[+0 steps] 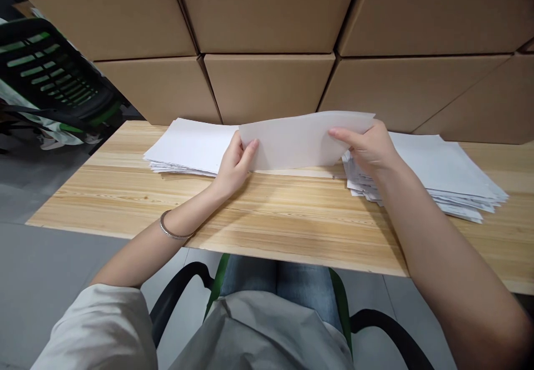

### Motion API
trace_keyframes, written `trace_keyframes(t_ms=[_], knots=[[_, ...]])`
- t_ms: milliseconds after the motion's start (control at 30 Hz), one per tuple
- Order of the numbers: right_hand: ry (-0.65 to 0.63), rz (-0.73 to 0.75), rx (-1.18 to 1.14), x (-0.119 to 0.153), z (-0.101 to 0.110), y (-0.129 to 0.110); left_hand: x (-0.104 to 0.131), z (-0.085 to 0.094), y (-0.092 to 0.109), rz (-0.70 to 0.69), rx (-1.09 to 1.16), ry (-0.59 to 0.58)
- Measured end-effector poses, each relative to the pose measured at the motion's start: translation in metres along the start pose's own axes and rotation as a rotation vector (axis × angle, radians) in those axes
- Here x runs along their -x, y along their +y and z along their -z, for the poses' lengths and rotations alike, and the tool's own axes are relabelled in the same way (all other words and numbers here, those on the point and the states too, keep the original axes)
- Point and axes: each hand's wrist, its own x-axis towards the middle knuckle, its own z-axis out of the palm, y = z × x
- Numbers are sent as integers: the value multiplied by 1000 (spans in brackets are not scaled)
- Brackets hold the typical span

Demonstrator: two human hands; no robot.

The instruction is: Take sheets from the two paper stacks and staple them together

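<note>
A sheet of white paper (296,142) is held up between my two hands above the table, its upper edge slightly curved. My left hand (236,161) pinches its left end, thumb on the near face and fingers behind. At the right end, my right hand (371,144) grips the sheet the same way, thumb in front. Just left of the sheet lies a stack of white paper (192,144), partly covered by my left hand. A second, less even stack of paper (442,169) lies to the right, partly behind my right hand and forearm.
Large brown cardboard boxes (271,80) stand stacked along the back of the wooden table (292,214). A black and green chair (54,69) is at the far left. The armrests (179,292) of my seat are below the table's front edge.
</note>
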Motion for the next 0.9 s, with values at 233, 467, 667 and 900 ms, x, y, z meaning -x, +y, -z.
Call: trace_keyframes(t_ms=[233,467,667,900], knots=[[74,23,-36,3,-5,-2,1,-2,-6,-16,1,-1],[31,39,19,6,-5,-3,0,0,-6,-12,-85,13],[26,-3,41,7,-6,-5,0,0,-3,-1,-94,22],[-74,-122,42,9,5,-16,-2,2,10,135,9,28]])
